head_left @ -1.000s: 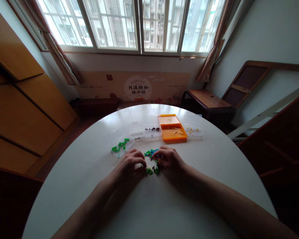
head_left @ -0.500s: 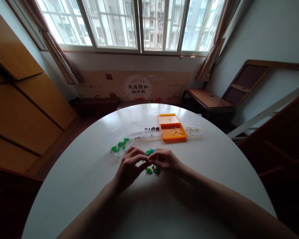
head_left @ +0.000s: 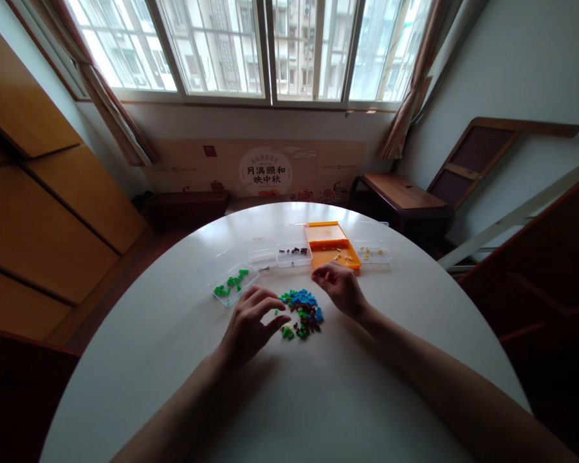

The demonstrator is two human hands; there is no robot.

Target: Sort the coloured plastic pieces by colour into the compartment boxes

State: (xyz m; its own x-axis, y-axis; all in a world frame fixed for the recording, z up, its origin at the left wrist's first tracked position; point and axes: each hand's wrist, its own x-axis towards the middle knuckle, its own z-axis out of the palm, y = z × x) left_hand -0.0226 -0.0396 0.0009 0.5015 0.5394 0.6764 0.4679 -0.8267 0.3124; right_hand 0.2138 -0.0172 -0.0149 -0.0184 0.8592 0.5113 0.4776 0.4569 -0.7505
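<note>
A mixed pile of small toy building bricks (head_left: 305, 301), blue, green and dark brown, lies on the white table between my hands. At its left edge is my left hand (head_left: 255, 319), its thumb and fingers apart with nothing seen between them. My right hand (head_left: 338, 287) is raised beyond the pile's right side, close to the front of the orange box (head_left: 335, 262). Its thumb and fingertips are pinched together; whatever they hold is too small to make out. Several white pieces lie in the orange box, whose lid stands open.
Left of the pile, a clear plastic box (head_left: 232, 286) holds green bricks. Behind, another clear box (head_left: 293, 259) has dark brown pieces, and one on the right (head_left: 374, 256) has yellow pieces. The round white table (head_left: 164, 360) curves away, with a wooden chair (head_left: 405, 193) beyond it.
My right hand has moved away from my left, up and to the right toward the orange box, uncovering the pile. My left hand has stayed put, its fingers now apart.
</note>
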